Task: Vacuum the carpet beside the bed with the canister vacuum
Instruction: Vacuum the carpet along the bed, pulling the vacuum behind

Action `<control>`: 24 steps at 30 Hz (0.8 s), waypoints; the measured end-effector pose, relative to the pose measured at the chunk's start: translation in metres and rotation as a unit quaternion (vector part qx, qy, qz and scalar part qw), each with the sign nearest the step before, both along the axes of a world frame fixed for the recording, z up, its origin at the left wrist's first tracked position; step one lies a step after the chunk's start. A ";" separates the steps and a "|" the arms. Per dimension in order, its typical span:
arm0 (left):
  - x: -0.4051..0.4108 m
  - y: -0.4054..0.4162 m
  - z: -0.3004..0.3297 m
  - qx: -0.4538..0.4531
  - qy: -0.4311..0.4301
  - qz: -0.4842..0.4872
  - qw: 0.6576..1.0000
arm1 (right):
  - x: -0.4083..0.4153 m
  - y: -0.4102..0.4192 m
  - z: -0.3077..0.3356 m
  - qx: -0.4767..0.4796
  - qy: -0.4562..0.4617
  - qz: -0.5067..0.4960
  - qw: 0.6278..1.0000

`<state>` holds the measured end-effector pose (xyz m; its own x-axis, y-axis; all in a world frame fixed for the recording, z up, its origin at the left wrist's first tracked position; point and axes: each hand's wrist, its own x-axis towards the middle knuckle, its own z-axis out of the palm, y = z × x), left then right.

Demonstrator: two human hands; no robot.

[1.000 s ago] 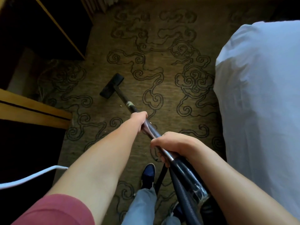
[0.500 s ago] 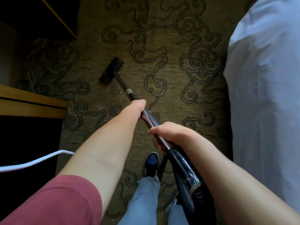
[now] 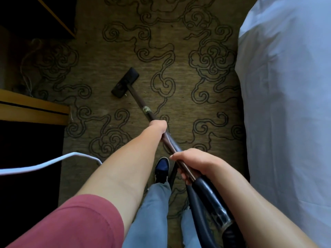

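Note:
A black vacuum floor head (image 3: 125,82) rests flat on the olive carpet (image 3: 180,102) with dark swirl patterns. A dark metal wand (image 3: 141,104) runs from it back toward me. My left hand (image 3: 159,126) grips the wand midway. My right hand (image 3: 191,162) grips it lower, where the wand meets the black handle and ribbed hose (image 3: 202,208). The bed (image 3: 286,104) with a white cover stands along the right side. The canister itself is not in view.
A wooden furniture edge (image 3: 34,111) juts in at the left, with dark cabinet space above and below it. A white cable (image 3: 44,163) crosses the lower left. My blue shoe (image 3: 162,169) and jeans stand on the carpet under the wand. Thin wires (image 3: 26,76) lie at far left.
The view has tilted down and the floor head sits a little further right on the carpet, closer to the middle. Both hands keep the same grip on the wand.

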<state>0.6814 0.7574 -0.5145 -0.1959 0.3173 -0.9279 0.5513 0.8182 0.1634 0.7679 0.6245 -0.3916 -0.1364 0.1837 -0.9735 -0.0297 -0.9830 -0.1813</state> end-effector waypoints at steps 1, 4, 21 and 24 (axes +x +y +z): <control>0.003 -0.016 0.002 -0.001 0.002 -0.005 1.000 | 0.002 -0.017 0.004 -0.003 0.005 -0.007 1.000; 0.010 -0.053 0.007 -0.004 0.008 -0.030 1.000 | 0.010 -0.052 0.010 -0.003 0.010 -0.012 1.000; 0.067 -0.270 0.019 -0.007 -0.001 -0.090 0.996 | 0.062 -0.272 0.020 0.000 0.005 -0.024 1.000; 0.068 -0.294 0.024 -0.017 -0.007 -0.099 0.995 | 0.061 -0.296 0.026 -0.010 0.009 -0.032 0.999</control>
<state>0.7496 0.4639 -0.4901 -0.1198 0.3165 -0.9410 0.6997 0.6994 0.1461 0.8292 0.3288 -0.3657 -0.1426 0.1733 -0.9745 -0.0967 -0.9823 -0.1606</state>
